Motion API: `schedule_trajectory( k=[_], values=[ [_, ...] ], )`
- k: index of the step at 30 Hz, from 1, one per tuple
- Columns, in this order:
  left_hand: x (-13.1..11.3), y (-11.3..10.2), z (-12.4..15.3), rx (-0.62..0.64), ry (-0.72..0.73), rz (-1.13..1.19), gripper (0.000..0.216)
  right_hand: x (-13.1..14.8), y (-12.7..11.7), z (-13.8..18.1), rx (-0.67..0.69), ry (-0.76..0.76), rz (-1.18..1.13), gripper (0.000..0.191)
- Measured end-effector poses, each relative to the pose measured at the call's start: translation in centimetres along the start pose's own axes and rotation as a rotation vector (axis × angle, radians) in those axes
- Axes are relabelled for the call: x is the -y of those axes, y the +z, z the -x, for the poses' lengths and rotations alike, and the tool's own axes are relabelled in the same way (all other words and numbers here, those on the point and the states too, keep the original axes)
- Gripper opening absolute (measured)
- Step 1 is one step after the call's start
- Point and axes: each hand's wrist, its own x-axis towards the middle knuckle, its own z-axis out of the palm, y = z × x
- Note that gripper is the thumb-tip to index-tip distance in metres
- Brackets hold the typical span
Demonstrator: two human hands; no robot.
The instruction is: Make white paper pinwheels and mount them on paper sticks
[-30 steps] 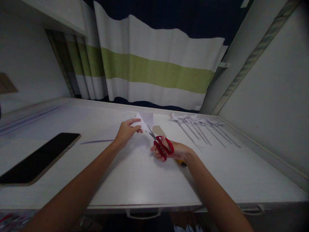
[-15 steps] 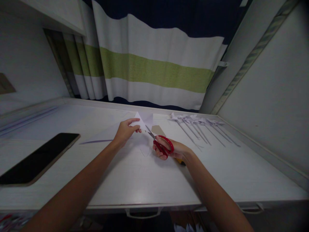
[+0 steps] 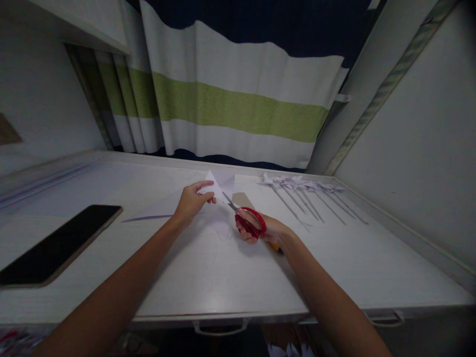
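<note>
My left hand (image 3: pixel 191 202) pinches a folded white paper sheet (image 3: pixel 222 184) just above the white table (image 3: pixel 208 267), fingers closed on its near edge. My right hand (image 3: pixel 266 229) grips red-handled scissors (image 3: pixel 248 221), fingers through the loops. The scissor blades point up-left into the paper beside my left fingertips. A small tan card (image 3: pixel 242 200) lies flat just behind the scissors.
A dark phone or tablet (image 3: pixel 55 245) lies at the table's left. Several white paper pinwheels on thin sticks (image 3: pixel 303 194) lie in a row at the back right. A striped curtain (image 3: pixel 238 109) hangs behind. Drawer handles (image 3: pixel 219 328) sit under the front edge.
The scissor handles have closed together and the blades have pushed a little further up-left into the paper. My left hand has held nearly still.
</note>
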Motion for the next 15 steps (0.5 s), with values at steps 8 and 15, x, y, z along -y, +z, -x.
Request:
schedule_trajectory(
  k=[8,15],
  values=[
    [0.02,-0.02,-0.07,0.001,0.001,0.016,0.042,-0.14,-0.26,-0.23,-0.028,-0.017,-0.037,0.034],
    [-0.07,-0.03,-0.03,0.001,0.011,0.002,0.042,0.0,-0.2,-0.28,-0.073,-0.042,0.035,0.037]
  ],
)
